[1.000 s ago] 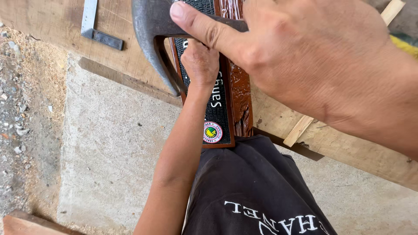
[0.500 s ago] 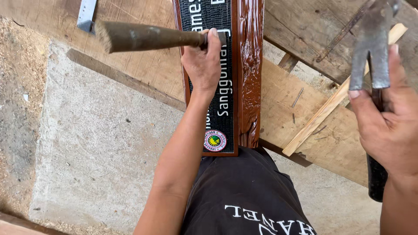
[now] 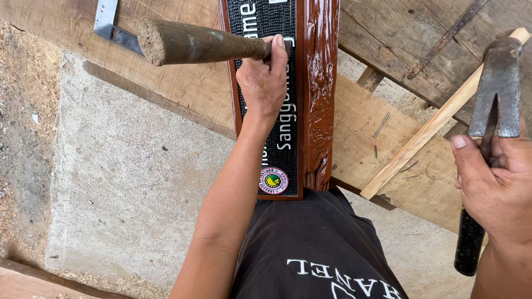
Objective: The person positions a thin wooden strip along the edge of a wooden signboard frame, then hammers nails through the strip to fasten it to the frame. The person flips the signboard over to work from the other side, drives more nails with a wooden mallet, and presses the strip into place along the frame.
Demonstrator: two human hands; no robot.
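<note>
Two hands at work, both closed on tools. Left hand [image 3: 266,77] wrapped around a wooden-handled chisel [image 3: 194,41], fingers curled tight, handle pointing left with its frayed butt end free; blade end hidden behind the hand, so contact with the wood below impossible to tell. Right hand [image 3: 496,188] gripping a claw hammer [image 3: 493,111] high on the shaft, head raised, dark handle running down past the wrist. Well apart from the chisel, not striking.

Under the left hand: a long glossy brown framed sign [image 3: 302,99], black panel with white lettering and a round emblem at the near end, lying lengthwise on the rough plank tabletop [image 3: 183,88], near end against a black shirt. Frame's right rail wet-looking and wrinkled.

Judging by that: frame assembled and coated, chiselling barely begun or mid-way, no chips visible. Loose nails [image 3: 381,126] and a pale wooden stick [image 3: 426,133] unused beside the frame. Metal square [image 3: 108,25] at top left, sawdust on the concrete floor [image 3: 127,177].
</note>
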